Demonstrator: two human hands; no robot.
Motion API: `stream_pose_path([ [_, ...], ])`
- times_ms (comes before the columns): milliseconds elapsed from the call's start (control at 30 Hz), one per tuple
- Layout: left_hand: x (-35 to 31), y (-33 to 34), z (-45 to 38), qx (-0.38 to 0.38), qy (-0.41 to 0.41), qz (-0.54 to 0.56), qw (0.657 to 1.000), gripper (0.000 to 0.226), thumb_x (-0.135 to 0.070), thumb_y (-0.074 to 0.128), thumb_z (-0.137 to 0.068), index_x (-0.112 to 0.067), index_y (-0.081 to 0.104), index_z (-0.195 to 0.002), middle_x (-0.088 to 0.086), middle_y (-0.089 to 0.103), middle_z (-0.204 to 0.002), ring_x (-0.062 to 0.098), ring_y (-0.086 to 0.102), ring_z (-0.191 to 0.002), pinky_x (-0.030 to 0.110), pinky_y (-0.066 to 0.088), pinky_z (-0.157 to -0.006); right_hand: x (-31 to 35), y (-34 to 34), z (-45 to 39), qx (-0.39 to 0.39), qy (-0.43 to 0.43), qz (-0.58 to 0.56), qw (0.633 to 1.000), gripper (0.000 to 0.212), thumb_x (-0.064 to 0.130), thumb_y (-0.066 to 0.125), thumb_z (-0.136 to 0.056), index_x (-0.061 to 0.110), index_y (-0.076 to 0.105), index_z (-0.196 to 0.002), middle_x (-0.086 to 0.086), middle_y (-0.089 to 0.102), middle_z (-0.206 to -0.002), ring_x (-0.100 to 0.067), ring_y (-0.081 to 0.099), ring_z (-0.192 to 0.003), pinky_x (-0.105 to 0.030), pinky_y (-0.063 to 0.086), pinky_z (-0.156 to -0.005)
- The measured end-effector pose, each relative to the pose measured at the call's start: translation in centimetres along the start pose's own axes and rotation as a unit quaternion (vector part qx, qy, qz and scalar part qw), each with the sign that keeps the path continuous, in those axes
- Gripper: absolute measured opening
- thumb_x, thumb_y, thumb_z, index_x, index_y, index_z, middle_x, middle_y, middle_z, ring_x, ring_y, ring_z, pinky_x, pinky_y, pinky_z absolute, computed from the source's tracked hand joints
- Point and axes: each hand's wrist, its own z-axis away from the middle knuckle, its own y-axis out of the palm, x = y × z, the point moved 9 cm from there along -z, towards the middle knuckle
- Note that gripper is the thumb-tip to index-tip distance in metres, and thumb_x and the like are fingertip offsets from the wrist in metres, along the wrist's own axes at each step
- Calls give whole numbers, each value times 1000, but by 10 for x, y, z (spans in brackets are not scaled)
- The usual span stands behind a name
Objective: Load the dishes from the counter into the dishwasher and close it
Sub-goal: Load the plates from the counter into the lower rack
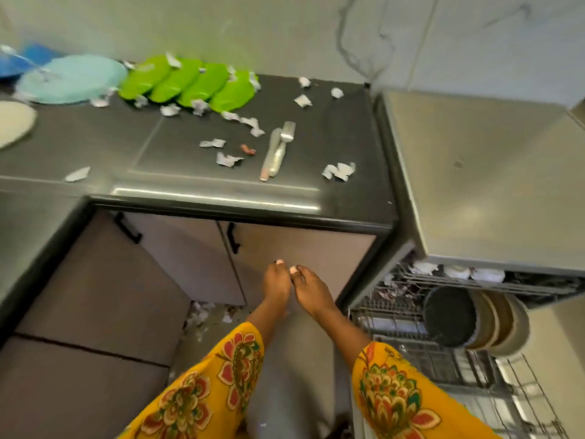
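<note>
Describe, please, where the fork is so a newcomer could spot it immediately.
Start at the dark counter left of the open dishwasher. Near its right half, in front of the row of green plates, lies a small bundle of cutlery. The fork is the piece with tines pointing toward the wall, among scattered paper scraps.

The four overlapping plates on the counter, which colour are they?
Bright green plates, seen in the head view, the only view.

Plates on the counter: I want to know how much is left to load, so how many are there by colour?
Green plates: 4, overlapping in a row
Light blue plates: 1
Dark blue plates: 1, partly cut off at the frame's left edge
Cream plates: 1, also partly cut off
Total: 7 visible on the counter
</note>
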Motion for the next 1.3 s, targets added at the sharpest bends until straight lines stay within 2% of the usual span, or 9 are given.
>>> stream_pose_path([
  [133, -24, -85, -26, -28, 39, -2, 999, 41, -20, 30, -103, 8, 54, -119, 27, 55, -125, 36, 50, -117, 34, 38, -93, 85, 50, -9, 13, -56, 20, 998, 44, 31, 33, -102, 9, 46, -137, -14, 49, -140, -27, 45, -129, -33, 34, -107],
  [467, -89, -276, -51, -154, 106, 41, 981, 41, -24, 29, -103, 2, 54, -122, 22, 54, -128, 35, 49, -119, 38, 39, -100, 263, 126, -18, 50, -161, 33, 985, 42, 38, 34, -101, 9, 59, -118, -14, 60, -124, -30, 52, -117, -30, 38, -91],
  [533, -103, -308, -54, -184, 120, 63, 974, 40, -24, 30, -102, 2, 56, -118, 23, 56, -124, 37, 50, -116, 40, 40, -100, 289, 134, -25, 50, -181, 26, 982, 41, 40, 35, -100, 10, 63, -103, -15, 63, -113, -30, 55, -108, -33, 39, -87],
  [567, -110, -323, -56, -198, 130, 80, 968, 40, -24, 30, -102, 2, 57, -114, 24, 57, -122, 38, 51, -113, 41, 41, -98, 301, 138, -29, 50, -191, 22, 980, 40, 41, 35, -100, 13, 61, -87, -14, 63, -99, -29, 55, -98, -33, 38, -81],
  [600, -116, -336, -57, -209, 136, 96, 964, 39, -24, 30, -102, 3, 57, -112, 25, 57, -119, 38, 52, -111, 42, 41, -95, 313, 140, -33, 47, -199, 17, 979, 40, 42, 35, -100, 18, 54, -73, -10, 58, -86, -26, 52, -88, -31, 36, -75],
  [667, -127, -363, -62, -230, 146, 112, 956, 39, -23, 30, -102, 3, 57, -112, 21, 59, -115, 33, 53, -107, 39, 41, -93, 336, 144, -42, 42, -214, 12, 976, 42, 42, 35, -99, 23, 40, -62, -5, 51, -79, -22, 45, -80, -29, 32, -71],
  [867, -144, -420, -103, -284, 135, 136, 939, 40, -27, 33, -100, -2, 57, -120, 18, 57, -124, 34, 51, -114, 38, 40, -96, 398, 163, -86, 54, -261, 30, 963, 42, 39, 36, -100, 20, 40, -63, -8, 52, -85, -22, 45, -83, -28, 31, -72],
  [1000, -151, -446, -137, -314, 114, 130, 934, 42, -27, 33, -100, -1, 54, -125, 19, 54, -130, 34, 49, -119, 36, 38, -98, 434, 181, -122, 77, -271, 39, 959, 40, 38, 36, -100, 19, 43, -66, -20, 61, -96, -29, 51, -91, -31, 35, -77],
  [1300, -164, -510, -201, -390, 51, 140, 909, 40, -32, 34, -100, -6, 55, -122, 19, 56, -126, 36, 51, -116, 41, 39, -102, 500, 235, -198, 141, -296, 56, 943, 42, 38, 39, -99, 15, 47, -65, -11, 57, -86, -22, 49, -84, -30, 35, -74],
])
